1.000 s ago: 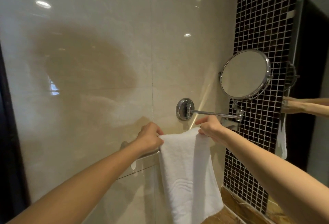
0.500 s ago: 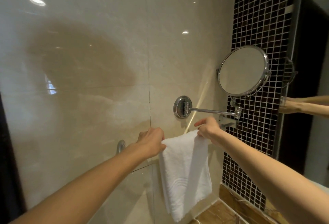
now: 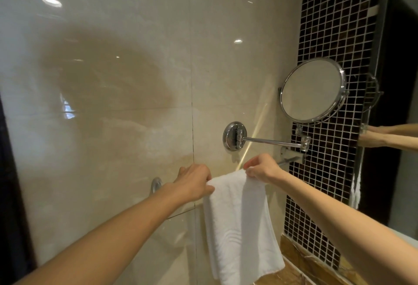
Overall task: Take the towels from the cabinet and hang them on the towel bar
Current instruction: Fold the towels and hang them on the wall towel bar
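A glossy beige wall (image 3: 113,103) fills the view. A white towel (image 3: 239,228) is draped over the towel bar (image 3: 288,161) at 5 o'clock from centre. Its long axis runs 12 to 6, and the free end points to 6. A round mirror (image 3: 313,90) stands at 2 o'clock from the towel. The left hand (image 3: 194,182) grips the fold's 9 o'clock edge with curled fingers. The right hand (image 3: 262,168) pinches the 3 o'clock edge.

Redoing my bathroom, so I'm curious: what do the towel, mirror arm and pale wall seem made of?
The towel looks like white terry, likely cotton: nubby pile. The mirror arm seems polished, probably chrome-plated metal: bright reflections. The pale wall is glossy stone-look tile, marble or ceramic: it mirrors lights.
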